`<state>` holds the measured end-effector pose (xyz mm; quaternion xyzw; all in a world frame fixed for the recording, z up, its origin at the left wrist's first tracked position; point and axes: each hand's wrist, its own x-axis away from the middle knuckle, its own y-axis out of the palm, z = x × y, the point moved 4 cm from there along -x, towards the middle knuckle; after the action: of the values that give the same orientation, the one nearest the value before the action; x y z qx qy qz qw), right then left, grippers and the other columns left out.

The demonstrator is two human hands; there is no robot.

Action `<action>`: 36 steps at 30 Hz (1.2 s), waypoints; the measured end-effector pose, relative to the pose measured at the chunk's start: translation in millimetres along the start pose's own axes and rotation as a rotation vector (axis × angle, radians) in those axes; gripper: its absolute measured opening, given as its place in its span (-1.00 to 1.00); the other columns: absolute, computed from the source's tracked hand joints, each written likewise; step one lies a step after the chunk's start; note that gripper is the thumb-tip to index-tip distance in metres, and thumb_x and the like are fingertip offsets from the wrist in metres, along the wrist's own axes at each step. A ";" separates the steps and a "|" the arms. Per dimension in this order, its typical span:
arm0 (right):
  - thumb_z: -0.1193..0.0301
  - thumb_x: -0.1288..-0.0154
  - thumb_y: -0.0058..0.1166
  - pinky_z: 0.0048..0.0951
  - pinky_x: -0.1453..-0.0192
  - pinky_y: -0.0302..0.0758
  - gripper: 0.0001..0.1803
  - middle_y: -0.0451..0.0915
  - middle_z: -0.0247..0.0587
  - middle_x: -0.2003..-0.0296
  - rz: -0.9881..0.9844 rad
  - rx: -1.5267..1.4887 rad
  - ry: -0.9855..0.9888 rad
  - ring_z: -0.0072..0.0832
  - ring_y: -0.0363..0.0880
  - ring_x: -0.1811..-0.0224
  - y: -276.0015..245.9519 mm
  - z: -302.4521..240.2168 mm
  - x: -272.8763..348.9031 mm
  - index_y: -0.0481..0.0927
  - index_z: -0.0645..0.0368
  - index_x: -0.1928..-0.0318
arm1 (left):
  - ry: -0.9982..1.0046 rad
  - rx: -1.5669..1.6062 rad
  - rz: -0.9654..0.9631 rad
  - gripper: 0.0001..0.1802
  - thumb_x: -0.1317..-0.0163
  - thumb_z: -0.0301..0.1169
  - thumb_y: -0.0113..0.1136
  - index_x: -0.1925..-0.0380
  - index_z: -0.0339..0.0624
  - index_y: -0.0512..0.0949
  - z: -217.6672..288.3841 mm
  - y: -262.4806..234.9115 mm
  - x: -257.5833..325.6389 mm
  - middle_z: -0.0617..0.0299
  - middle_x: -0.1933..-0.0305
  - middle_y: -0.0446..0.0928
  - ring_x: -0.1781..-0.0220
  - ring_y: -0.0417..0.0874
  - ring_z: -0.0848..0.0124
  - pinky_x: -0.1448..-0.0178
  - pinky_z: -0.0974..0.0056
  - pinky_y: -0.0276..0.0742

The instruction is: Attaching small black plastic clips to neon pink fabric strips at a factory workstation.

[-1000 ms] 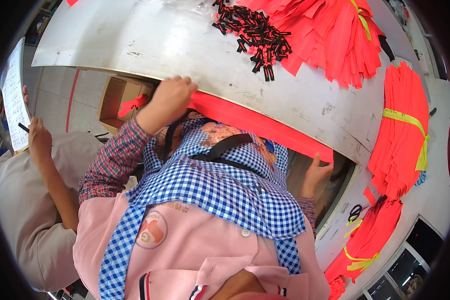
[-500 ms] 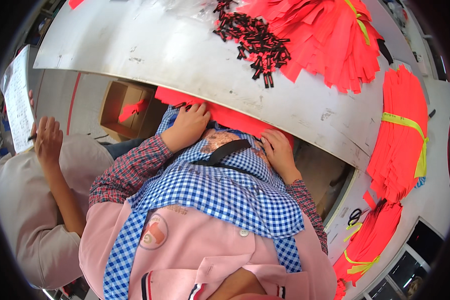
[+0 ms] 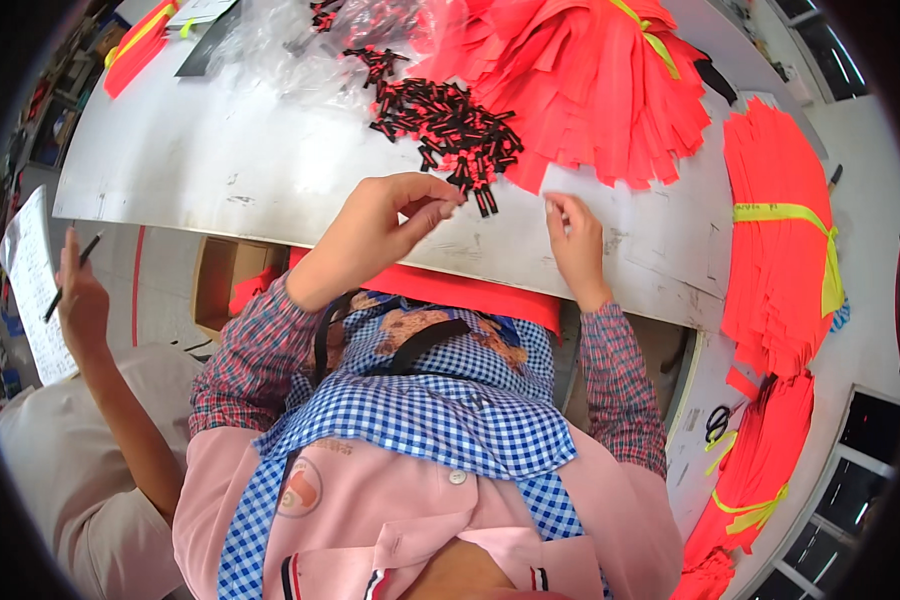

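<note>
My left hand (image 3: 375, 238) is over the front of the table, with thumb and forefinger pinched together. Its fingertips are at the near edge of a pile of small black-and-red tabs (image 3: 440, 115); whatever is between them is too small to make out. To the right, my right hand (image 3: 578, 250) is raised above the tabletop, fingers loosely bent and apart, and nothing shows in it. A red fabric piece (image 3: 470, 297) lies across my lap, below the table edge and under the blue checked apron (image 3: 450, 410).
Red fabric strips (image 3: 590, 90) fan out behind the tabs, beside clear plastic bags (image 3: 290, 50). Tied red bundles (image 3: 775, 260) and black scissors (image 3: 717, 423) lie on the right. At left, a co-worker's hand (image 3: 85, 300) holds a pen near a written sheet (image 3: 35, 290). A cardboard box (image 3: 215, 285) stands below.
Both my hands have left the red fabric at the table edge and risen over the tabletop, the left one reaching the tabs. My view has shifted. The co-worker's pen now points away from the sheet.
</note>
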<state>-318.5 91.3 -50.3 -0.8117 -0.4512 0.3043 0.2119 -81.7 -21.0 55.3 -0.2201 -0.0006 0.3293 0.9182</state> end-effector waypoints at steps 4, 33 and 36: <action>0.46 -0.26 0.06 -0.30 0.23 0.56 -0.80 0.64 -0.02 0.28 0.128 0.016 0.069 -0.23 0.65 0.29 -1.5 38.0 -43.9 0.58 0.28 0.14 | 0.549 0.174 -0.022 -0.85 -0.20 -0.54 0.19 0.23 -0.28 0.65 95.4 -18.6 15.4 0.15 0.30 0.62 0.36 0.60 0.35 0.29 0.32 0.53; 0.22 -0.19 0.26 -0.52 0.67 0.46 -0.63 0.55 -0.19 0.61 0.280 -0.345 0.622 -0.50 0.47 0.71 30.5 134.3 -186.2 0.61 0.35 0.25 | 0.572 0.300 0.060 -0.90 -0.11 -0.57 0.28 0.34 -0.30 0.64 122.5 -6.6 8.0 0.10 0.42 0.58 0.43 0.57 0.36 0.36 0.34 0.44; 0.18 -0.17 0.28 -0.51 0.69 0.42 -0.60 0.51 -0.24 0.64 0.255 -0.322 0.590 -0.51 0.44 0.73 30.0 135.7 -191.7 0.59 0.34 0.30 | 0.422 0.316 0.014 -0.91 -0.17 -0.54 0.25 0.31 -0.30 0.64 107.0 4.5 5.8 0.11 0.35 0.63 0.37 0.58 0.43 0.28 0.37 0.44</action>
<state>-471.5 -79.6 -109.2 -0.9373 -0.3081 0.0058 0.1627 -95.5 28.8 149.3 -0.1377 0.2439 0.2785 0.9187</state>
